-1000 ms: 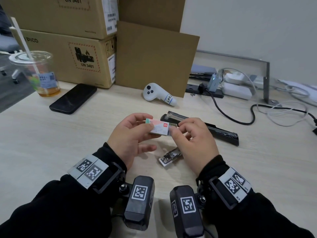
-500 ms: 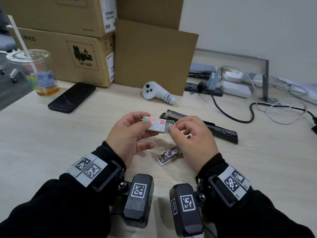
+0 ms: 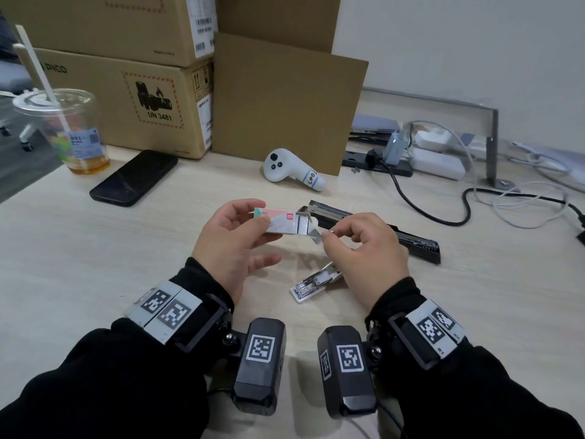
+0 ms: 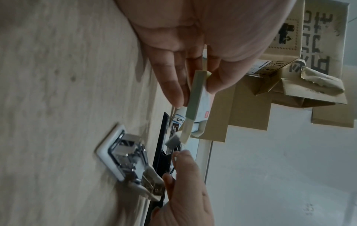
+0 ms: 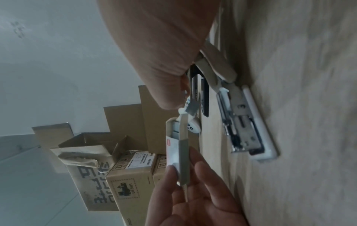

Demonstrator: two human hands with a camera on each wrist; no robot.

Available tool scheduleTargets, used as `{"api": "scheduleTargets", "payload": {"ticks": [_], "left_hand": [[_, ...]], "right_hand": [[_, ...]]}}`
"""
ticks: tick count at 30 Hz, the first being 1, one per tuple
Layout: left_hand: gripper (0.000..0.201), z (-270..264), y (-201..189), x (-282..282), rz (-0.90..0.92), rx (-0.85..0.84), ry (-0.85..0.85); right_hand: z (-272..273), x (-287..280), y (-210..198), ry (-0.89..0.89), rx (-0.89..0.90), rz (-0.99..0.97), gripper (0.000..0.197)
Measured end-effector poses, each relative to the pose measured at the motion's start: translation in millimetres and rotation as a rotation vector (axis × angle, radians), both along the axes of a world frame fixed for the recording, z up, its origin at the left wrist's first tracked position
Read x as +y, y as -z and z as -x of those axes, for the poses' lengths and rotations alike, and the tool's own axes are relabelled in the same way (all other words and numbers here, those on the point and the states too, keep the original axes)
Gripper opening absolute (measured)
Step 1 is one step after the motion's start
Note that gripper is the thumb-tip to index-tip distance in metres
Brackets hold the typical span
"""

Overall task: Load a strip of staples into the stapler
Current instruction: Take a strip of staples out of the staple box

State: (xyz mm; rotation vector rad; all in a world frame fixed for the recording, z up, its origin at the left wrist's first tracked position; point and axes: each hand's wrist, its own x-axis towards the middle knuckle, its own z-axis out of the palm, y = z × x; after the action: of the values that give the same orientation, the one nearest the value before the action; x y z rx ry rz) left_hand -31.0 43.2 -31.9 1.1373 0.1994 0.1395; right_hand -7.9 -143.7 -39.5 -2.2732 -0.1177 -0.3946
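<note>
Left hand holding a small box of staples above the bench, thumb on top and fingers under it, pinching the closed end. Box lying about level, its open end turned to the right hand. End flap of the box hanging open, pinched between thumb and forefinger of the right hand, other fingers curled. In the right wrist view, grey strips visible inside the open mouth of the box; not possible to tell how many. No strip of staples seen outside the box.

Small white stapler lying on the bench just under the right hand, opened up, with the metal channel showing and the top part folded back. Apart from both hands, not touched. Same stapler in the left wrist view, flat on the wood, metal rail open upward.

Behind the hands a long black stapler, also lying open on the bench, partly hidden by the box and the right hand.

Further back a white controller with a handwritten label, a black phone lying face up, and a plastic cup with lid, straw and some amber drink at the left edge. Cardboard boxes stacked at the back left, a loose cardboard sheet leaning before them. At the right, a power strip with chargers and cables across the bench
</note>
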Motion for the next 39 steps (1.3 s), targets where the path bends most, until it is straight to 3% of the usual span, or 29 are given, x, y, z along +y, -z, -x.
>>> {"api": "scheduleTargets", "payload": {"ticks": [5,10,14,19,32,39], "left_hand": [[0.019,-1,2,0,-0.026,-0.003,-0.002],[0.017,-1,2,-1,-0.047,-0.004,0.037],[0.016,-1,2,-1,-0.06,-0.006,0.063],[0.015,0,2,-3,-0.066,-0.006,0.083],[0.015,1,1,-3,-0.062,-0.01,0.113],[0.015,1,0,-3,-0.051,0.004,0.088]], "right_hand": [[0,-1,0,-0.019,0.108,0.183,0.014],[3,4,-4,-0.109,-0.122,-0.065,0.015],[8,10,-2,-0.23,-0.175,-0.035,0.015],[6,7,-2,-0.183,-0.119,0.001,0.023],[3,4,-3,-0.115,0.053,-0.136,0.002],[5,3,-4,-0.099,0.024,-0.166,0.021]]}}
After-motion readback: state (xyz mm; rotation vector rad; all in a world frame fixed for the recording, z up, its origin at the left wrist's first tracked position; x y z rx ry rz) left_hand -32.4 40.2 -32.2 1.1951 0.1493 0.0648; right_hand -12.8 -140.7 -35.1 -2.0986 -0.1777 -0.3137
